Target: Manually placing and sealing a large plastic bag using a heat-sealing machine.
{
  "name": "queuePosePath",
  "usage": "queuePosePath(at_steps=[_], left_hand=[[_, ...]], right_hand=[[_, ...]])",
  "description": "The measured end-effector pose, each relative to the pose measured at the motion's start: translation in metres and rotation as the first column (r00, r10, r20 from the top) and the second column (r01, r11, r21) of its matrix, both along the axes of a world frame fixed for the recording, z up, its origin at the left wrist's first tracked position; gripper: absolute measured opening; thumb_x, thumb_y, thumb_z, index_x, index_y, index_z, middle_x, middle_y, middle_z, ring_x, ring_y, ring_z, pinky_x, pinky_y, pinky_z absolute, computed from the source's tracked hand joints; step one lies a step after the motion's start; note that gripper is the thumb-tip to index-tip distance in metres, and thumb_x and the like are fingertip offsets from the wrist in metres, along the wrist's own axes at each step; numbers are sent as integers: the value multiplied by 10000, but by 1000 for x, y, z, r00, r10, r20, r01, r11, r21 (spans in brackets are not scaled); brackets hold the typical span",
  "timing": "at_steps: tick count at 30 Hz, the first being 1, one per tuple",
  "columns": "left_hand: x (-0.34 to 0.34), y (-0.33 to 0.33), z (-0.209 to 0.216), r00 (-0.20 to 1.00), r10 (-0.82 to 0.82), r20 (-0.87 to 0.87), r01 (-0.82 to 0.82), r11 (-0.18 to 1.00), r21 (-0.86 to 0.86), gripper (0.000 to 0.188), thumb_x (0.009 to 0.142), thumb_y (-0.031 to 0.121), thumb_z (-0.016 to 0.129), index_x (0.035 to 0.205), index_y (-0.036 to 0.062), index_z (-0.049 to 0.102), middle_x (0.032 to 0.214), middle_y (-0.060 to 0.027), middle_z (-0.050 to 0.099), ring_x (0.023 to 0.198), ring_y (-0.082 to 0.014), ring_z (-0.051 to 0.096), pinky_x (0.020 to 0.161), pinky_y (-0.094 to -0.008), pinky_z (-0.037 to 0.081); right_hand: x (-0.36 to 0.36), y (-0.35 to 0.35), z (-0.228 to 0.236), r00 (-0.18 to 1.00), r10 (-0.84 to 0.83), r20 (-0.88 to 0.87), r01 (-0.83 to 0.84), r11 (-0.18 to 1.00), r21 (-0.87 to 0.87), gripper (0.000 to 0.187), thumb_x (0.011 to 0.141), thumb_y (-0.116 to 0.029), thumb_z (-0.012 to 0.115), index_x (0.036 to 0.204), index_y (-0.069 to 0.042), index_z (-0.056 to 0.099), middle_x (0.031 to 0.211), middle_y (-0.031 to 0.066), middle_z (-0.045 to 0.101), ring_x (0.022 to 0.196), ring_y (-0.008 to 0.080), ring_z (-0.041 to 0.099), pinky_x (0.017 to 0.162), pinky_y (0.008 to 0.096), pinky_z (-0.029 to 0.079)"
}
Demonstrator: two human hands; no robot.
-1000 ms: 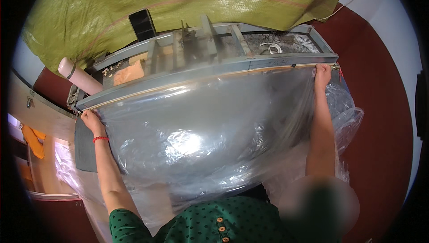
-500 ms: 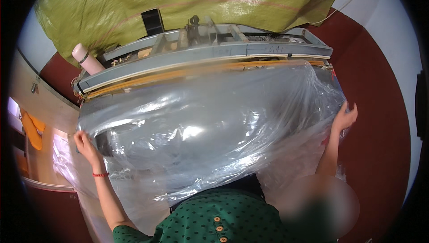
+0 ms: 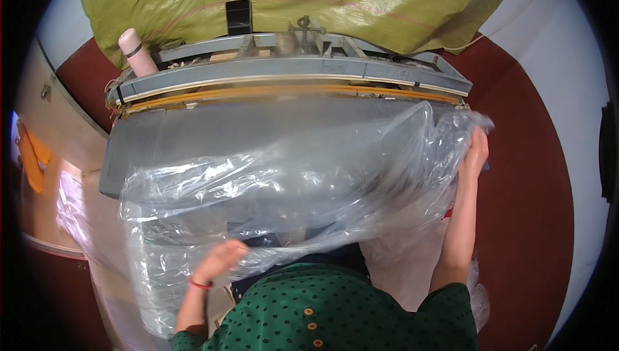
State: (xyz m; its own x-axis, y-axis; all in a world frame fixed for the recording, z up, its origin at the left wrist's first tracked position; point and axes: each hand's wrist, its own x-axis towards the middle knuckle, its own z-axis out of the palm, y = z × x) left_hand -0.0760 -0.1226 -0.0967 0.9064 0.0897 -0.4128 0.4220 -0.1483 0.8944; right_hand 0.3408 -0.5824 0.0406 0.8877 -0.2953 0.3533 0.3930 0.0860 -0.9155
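Loosely, the clear plastic film (image 3: pixel 271 180) lies in folds across the grey surface (image 3: pixel 148 128), its near edge dropping toward the person's lap. Glare and creases make its layers hard to tell apart, and its lower right part runs out of sight behind the right forearm. The right hand (image 3: pixel 476 149) is at the film's bunched far right corner, fingers raised; the film blurs over the fingertips, so I cannot tell whether they grip it. The left hand (image 3: pixel 222 259), smeared by motion, is just beside the near edge, the film lying to its right and beyond it; its fingers look curled, but their hold cannot be told. Beyond the surface stands a grey metal frame (image 3: pixel 271 68), its middle hazy, with a pink flask (image 3: pixel 137 54) at its left end.
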Motion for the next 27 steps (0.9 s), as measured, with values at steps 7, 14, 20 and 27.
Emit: queuePosePath(at_steps=[7,14,20,27], left_hand=[[-112,211,45,145,844,517,-969,227,-99,316,885,314,473,1084,72,520,1017,-2,526,939,-106,474,812,-265,375],[-28,96,185,388,506,770,-736,674,-72,409,932,346,331,1159,50,499,1197,-60,497,1140,-171,426,964,-336,298],[97,-24,217,619,-154,770,-371,807,459,518,717,162,680,1157,-9,467,1088,-87,530,994,-192,492,845,-314,392],[130,-17,182,580,324,747,-418,906,-68,42,800,17,586,774,-1,558,626,49,511,570,14,416,499,-144,341]], right_hand=[[-75,201,104,632,762,-142,-740,539,-402,377,800,-84,606,1151,-14,486,648,-67,463,603,2,431,553,147,348],[-125,277,130,601,794,-87,-726,497,-476,281,794,-43,611,1048,11,502,621,-67,452,557,-13,368,502,133,301],[-150,284,133,595,803,-20,-670,483,-564,258,785,-30,614,1020,10,518,616,-67,454,540,-14,369,488,136,304],[-175,264,146,336,941,41,-737,289,-611,258,747,-3,605,1003,13,577,779,37,616,680,74,581,584,181,439]])
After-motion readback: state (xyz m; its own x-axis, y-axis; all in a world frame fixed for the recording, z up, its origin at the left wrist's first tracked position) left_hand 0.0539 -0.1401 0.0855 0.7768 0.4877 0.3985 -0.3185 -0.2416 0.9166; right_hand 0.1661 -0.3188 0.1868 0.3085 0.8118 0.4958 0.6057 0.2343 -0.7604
